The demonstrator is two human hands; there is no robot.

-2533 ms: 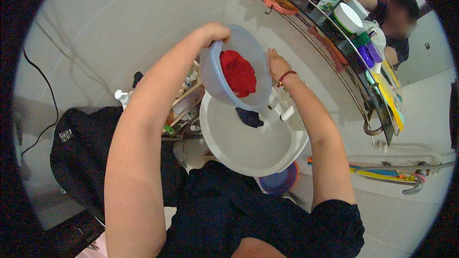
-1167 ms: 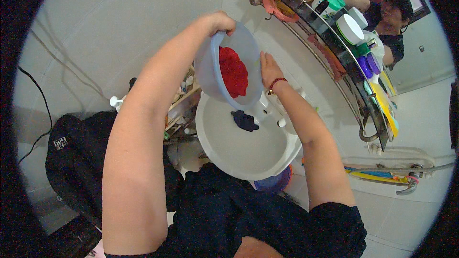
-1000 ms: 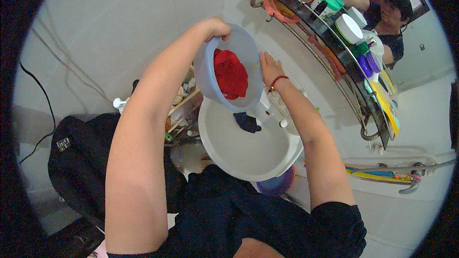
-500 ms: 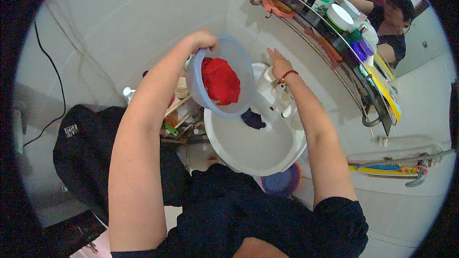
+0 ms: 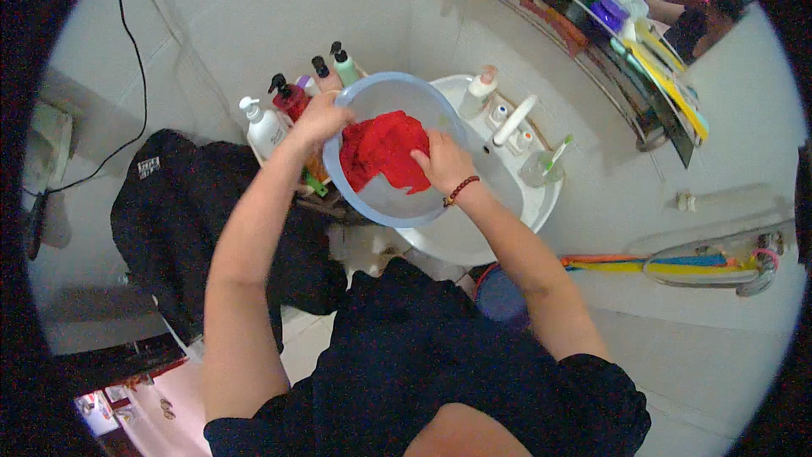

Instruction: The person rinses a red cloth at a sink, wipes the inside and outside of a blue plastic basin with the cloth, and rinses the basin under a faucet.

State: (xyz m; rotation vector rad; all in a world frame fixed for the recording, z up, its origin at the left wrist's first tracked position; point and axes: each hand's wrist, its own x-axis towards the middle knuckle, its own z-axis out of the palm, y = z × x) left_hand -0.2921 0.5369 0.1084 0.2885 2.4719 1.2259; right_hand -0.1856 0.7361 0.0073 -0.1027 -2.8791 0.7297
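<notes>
A pale blue plastic basin (image 5: pixel 359 197) is tipped toward me over the left part of the white sink (image 5: pixel 448 247). My left hand (image 5: pixel 321 123) grips its rim on the left side, fingers hooked over the edge. Inside the basin lies a bunched wet-looking red cloth (image 5: pixel 385 148). My right hand (image 5: pixel 446 167), with a beaded bracelet at the wrist, reaches into the basin and grasps the right edge of the cloth; its fingertips are partly hidden in the folds.
Several pump bottles, among them a white bottle (image 5: pixel 266 129), stand left of the basin. A white faucet (image 5: pixel 514 118) and a clear cup (image 5: pixel 541 167) sit on the sink's right rim. A glass shelf (image 5: pixel 626 85) hangs on the wall. A dark garment (image 5: pixel 194 211) hangs at left.
My right hand has left the faucet area and moved to the red cloth. The basin has come slightly lower, and it now hides the dark cloth seen in the sink before.
</notes>
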